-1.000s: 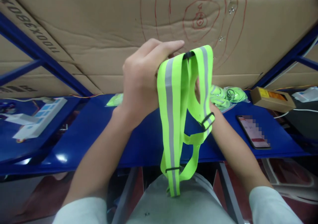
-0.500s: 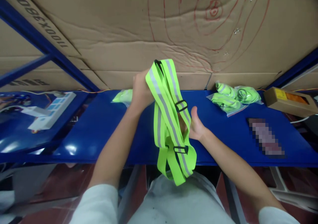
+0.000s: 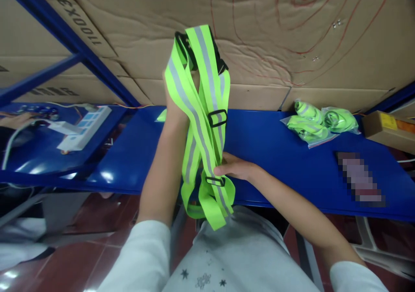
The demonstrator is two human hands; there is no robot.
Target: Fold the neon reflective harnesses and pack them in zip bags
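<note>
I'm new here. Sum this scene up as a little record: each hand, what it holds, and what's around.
Left hand: raised, mostly hidden behind the straps it holds
Right hand: thumb on the straps, by the lower buckle
Straps: lime, grey-striped
Right on blue table: bags, blurred phone, box
Far left: power strip
Behind: cardboard

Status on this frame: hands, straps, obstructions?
Left hand holding up reflective straps, grip hidden behind them. Right hand pinching them lower, by a black buckle. No obstruction seen; bagged bundles lie apart at right.
</note>
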